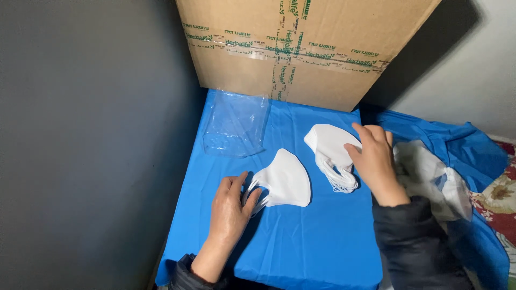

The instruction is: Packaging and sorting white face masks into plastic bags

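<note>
Folded white mask [284, 180] lies flat on the blue cloth [301, 241], just off the fingertips of the left hand [230, 207], at about two o'clock from that hand. I see its long axis running from the ear-loop end at seven o'clock up to the rounded edge at one o'clock, and the loops point straight at the left fingers, which touch them loosely, palm down, not clenched, nothing really gripped. The left hand is clearly the nearer one to this mask. Over at three o'clock, the right hand [375, 161] lies palm down on the stack of white masks [330, 153], fingers spread over the stack's right edge, pressing or lightly pinching it; I cannot tell which. That wrist comes in from five o'clock in a dark sleeve [414, 241]. Beyond the right hand, at three o'clock, sits a crumpled plastic bag [430, 177]. At eleven o'clock from the single mask lies an empty clear plastic sleeve [236, 126], and at twelve o'clock a taped cardboard box [301, 48] stands against the wall.
</note>
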